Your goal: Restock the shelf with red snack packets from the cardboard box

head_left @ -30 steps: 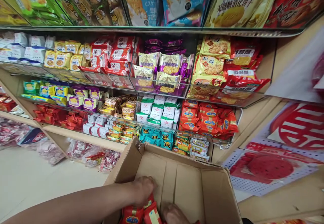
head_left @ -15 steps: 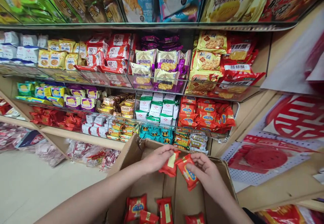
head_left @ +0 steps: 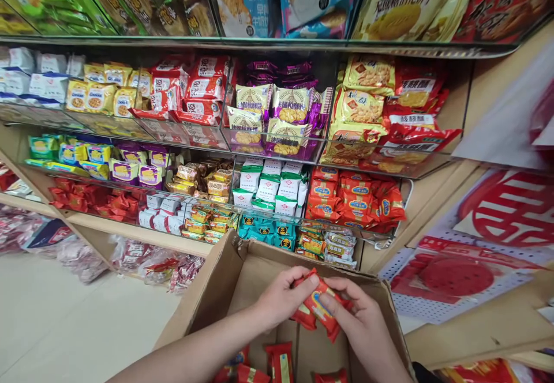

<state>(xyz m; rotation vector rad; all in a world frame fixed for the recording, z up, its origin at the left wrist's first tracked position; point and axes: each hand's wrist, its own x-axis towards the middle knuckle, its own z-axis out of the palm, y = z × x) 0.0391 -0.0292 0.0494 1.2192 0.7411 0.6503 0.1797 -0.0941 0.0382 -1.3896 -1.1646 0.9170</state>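
Over an open cardboard box (head_left: 203, 296), my left hand (head_left: 281, 299) and my right hand (head_left: 359, 322) are closed together on a small stack of red snack packets (head_left: 318, 311). More red packets (head_left: 279, 363) of the same kind lie loose on the box bottom. On the shelf straight ahead, a compartment holds a pile of matching red packets (head_left: 357, 198).
Glass-fronted shelves (head_left: 277, 143) hold several rows of biscuit and snack packs in purple, green, yellow and blue. Bagged sweets (head_left: 156, 265) lie on the floor under the lowest shelf at left. A wooden side panel with red paper decorations (head_left: 497, 227) stands at right.
My hands came up out of the box, each with a red packet, and have now brought the packets together into one stack held between both hands.
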